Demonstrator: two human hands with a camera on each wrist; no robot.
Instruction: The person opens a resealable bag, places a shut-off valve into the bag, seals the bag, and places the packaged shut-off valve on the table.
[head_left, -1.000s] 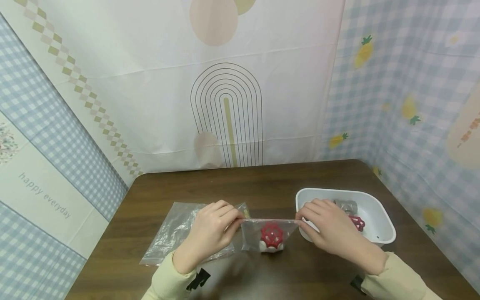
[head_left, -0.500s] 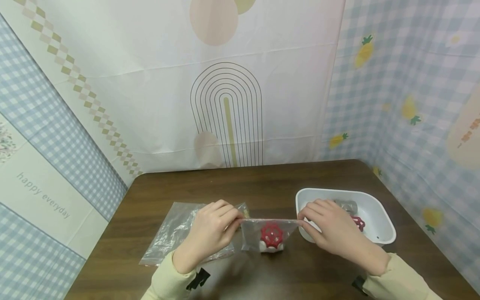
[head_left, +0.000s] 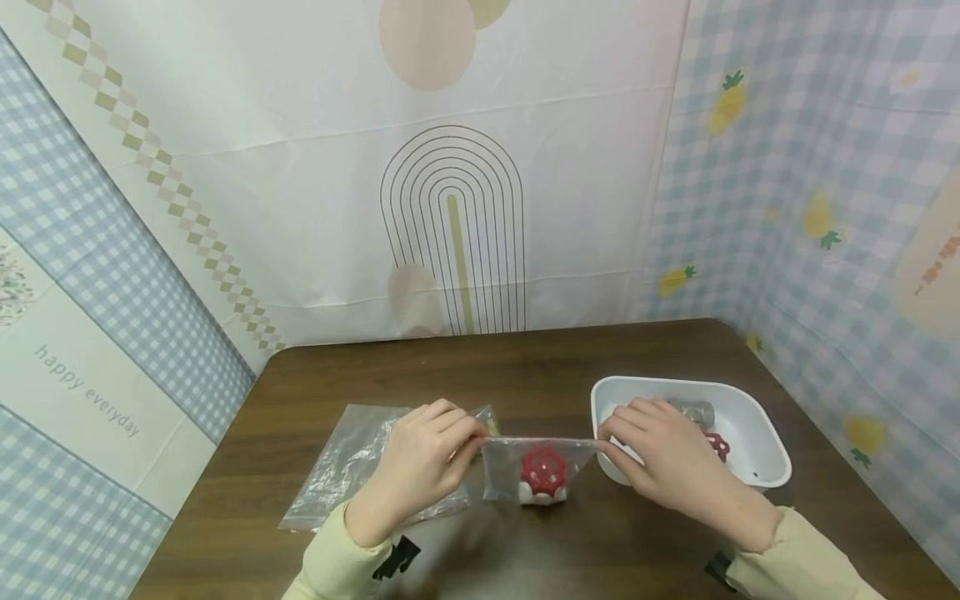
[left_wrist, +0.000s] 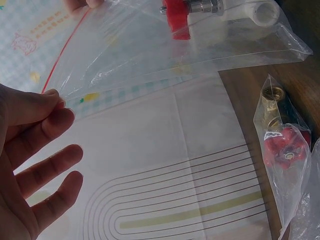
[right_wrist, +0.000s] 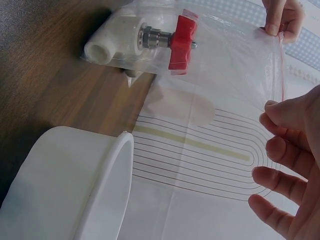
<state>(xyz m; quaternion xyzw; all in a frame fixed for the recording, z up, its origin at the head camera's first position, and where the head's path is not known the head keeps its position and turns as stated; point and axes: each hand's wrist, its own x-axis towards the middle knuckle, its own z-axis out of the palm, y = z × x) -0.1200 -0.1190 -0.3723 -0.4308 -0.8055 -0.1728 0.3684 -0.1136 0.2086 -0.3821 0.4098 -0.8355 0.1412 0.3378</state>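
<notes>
A clear zip bag (head_left: 498,475) with a red seal strip stands between both hands. Inside it is a white plastic stop valve (right_wrist: 182,45) with a red handwheel (head_left: 543,471). My left hand (head_left: 427,454) pinches one top corner of the bag between thumb and forefinger, and my right hand (head_left: 663,454) pinches the opposite corner. The bag's top edge is stretched straight between them. In the left wrist view, the other fingers of the left hand (left_wrist: 42,135) spread away from the bag. The right hand (right_wrist: 295,155) does likewise in its wrist view.
A white tub (head_left: 776,467) at right holds a grey metal fitting (head_left: 693,412) and a red handwheel (head_left: 717,446), partly behind the right hand. Left, a clear bag (head_left: 348,454) lies on the brown table (head_left: 360,375). A bagged brass valve (left_wrist: 272,102) with red handwheel lies beyond the left hand.
Over the last second, the right hand has shifted very slightly to the right along with its corner of the bag. Otherwise the scene looks the same.
</notes>
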